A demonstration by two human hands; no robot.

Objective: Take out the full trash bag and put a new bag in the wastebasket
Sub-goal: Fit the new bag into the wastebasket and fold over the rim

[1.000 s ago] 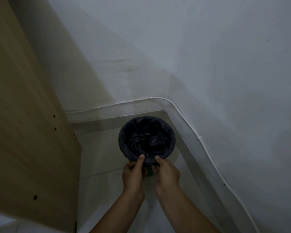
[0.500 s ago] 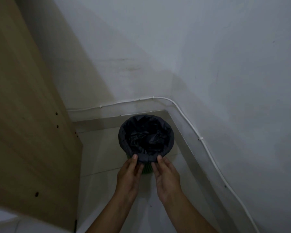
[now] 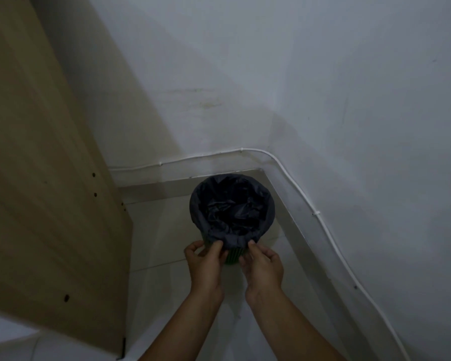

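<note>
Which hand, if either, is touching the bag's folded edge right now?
Touching, both: the head view shows the left hand and right hand with fingertips on the bag edge, folded over the wastebasket rim.

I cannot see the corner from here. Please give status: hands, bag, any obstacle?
Left hand and right hand pinch the bag hem at the near rim. Bag lines the green basket. Nothing in the way.

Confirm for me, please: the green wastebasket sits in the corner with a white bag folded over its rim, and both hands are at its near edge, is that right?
Nearly. In the head view the bag folded over the rim is black, not white. The rest holds: the green wastebasket sits in the corner, and the left hand and right hand are at its near edge.
</note>
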